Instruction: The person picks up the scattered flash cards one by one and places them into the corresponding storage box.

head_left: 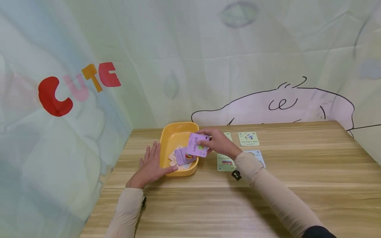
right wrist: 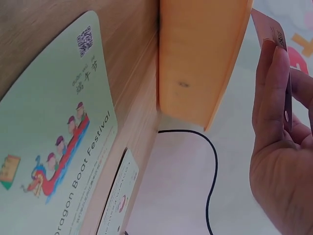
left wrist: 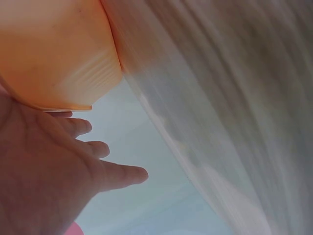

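My right hand [head_left: 218,142] pinches a purple flash card [head_left: 194,140] marked "garden" between thumb and fingers, above the right rim of a yellow plastic tray [head_left: 178,127]. In the right wrist view the card [right wrist: 268,25] is seen nearly edge-on. Against the tray's left side rests my left hand [head_left: 150,168], fingers spread and straight, thumb reaching over the near rim. The left wrist view shows its palm [left wrist: 44,166] at the outer wall. Inside the tray lie another purple card [head_left: 181,157] and several pale cards, partly overlapping.
Right of the tray, several cards lie on the wooden table [head_left: 208,205]: a green Dragon Boat Festival card [right wrist: 58,152], a Teachers' Day card [head_left: 249,138], a blue card [head_left: 259,157] partly behind my right forearm, and another green one. A printed curtain [head_left: 166,66] hangs behind the table.
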`<state>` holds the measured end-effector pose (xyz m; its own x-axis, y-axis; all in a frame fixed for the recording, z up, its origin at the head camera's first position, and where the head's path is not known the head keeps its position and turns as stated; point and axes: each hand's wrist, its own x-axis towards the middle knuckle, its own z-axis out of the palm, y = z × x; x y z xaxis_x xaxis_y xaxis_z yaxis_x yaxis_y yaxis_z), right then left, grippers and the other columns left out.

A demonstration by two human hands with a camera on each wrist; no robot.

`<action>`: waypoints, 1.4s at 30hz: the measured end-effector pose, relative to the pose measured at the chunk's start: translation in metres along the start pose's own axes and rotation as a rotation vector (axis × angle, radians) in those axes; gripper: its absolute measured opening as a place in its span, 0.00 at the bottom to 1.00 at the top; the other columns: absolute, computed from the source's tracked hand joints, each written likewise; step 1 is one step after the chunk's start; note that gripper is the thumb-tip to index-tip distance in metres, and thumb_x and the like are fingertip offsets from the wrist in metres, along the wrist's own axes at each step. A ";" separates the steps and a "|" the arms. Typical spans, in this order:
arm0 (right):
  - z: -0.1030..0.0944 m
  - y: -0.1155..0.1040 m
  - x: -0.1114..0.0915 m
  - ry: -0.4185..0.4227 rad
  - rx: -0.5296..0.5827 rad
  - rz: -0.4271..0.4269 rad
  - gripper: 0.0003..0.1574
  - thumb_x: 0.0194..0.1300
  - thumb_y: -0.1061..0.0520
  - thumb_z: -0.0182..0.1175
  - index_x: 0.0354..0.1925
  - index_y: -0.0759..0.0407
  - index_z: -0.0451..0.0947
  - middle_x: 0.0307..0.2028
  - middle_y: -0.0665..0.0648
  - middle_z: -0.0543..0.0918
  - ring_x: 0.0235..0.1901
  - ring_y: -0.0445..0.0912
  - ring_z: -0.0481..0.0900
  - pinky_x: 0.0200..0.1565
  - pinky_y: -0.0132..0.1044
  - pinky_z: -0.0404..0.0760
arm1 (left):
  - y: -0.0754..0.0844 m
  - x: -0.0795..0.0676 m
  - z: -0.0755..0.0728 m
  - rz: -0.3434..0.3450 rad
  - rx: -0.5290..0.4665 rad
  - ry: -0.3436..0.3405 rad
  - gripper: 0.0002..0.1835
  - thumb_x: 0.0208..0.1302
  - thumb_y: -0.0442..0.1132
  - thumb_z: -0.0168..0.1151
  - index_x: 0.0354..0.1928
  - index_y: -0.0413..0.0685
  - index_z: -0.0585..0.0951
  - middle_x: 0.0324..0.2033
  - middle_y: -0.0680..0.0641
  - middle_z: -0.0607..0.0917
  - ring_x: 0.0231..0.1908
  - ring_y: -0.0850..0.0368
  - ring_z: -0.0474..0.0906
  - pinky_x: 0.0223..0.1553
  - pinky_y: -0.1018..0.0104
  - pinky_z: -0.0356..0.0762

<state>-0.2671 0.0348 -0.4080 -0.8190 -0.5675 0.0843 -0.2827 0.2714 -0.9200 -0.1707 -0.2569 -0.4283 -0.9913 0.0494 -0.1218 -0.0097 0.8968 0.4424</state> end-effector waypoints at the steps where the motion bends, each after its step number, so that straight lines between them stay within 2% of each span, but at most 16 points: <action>1: 0.001 -0.001 0.001 -0.002 -0.004 0.003 0.26 0.69 0.58 0.67 0.64 0.53 0.78 0.49 0.57 0.83 0.35 0.50 0.86 0.33 0.43 0.88 | 0.000 0.000 0.000 0.000 -0.001 0.000 0.71 0.53 0.75 0.65 0.81 0.43 0.35 0.81 0.41 0.34 0.78 0.34 0.24 0.68 0.22 0.30; 17: 0.011 -0.006 0.011 -0.032 -0.058 0.026 0.29 0.68 0.58 0.67 0.66 0.56 0.76 0.52 0.57 0.82 0.35 0.48 0.86 0.34 0.42 0.88 | 0.000 -0.002 -0.001 0.010 0.002 0.011 0.70 0.53 0.74 0.65 0.81 0.44 0.36 0.81 0.40 0.34 0.78 0.34 0.25 0.68 0.21 0.31; 24: 0.013 -0.005 0.013 -0.039 -0.048 0.030 0.33 0.68 0.58 0.67 0.69 0.61 0.72 0.52 0.59 0.81 0.35 0.48 0.85 0.34 0.42 0.88 | -0.001 0.000 0.001 0.013 -0.002 0.011 0.70 0.53 0.74 0.65 0.81 0.44 0.36 0.81 0.40 0.34 0.78 0.34 0.24 0.68 0.21 0.30; 34: 0.018 -0.007 0.019 -0.027 -0.042 0.033 0.33 0.68 0.60 0.67 0.68 0.63 0.72 0.53 0.60 0.81 0.39 0.48 0.85 0.34 0.40 0.88 | 0.000 -0.002 -0.001 0.023 -0.002 0.007 0.71 0.52 0.76 0.64 0.81 0.42 0.36 0.81 0.39 0.34 0.78 0.33 0.24 0.68 0.21 0.30; 42: 0.022 -0.010 0.024 -0.024 -0.049 0.051 0.30 0.70 0.59 0.65 0.67 0.63 0.73 0.51 0.59 0.82 0.42 0.50 0.84 0.35 0.39 0.88 | 0.001 -0.001 -0.002 -0.006 -0.012 -0.008 0.71 0.53 0.74 0.65 0.81 0.44 0.35 0.81 0.40 0.33 0.78 0.34 0.23 0.68 0.21 0.30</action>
<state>-0.2727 0.0018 -0.4047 -0.8210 -0.5702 0.0277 -0.2654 0.3384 -0.9028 -0.1699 -0.2567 -0.4260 -0.9901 0.0473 -0.1320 -0.0176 0.8919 0.4519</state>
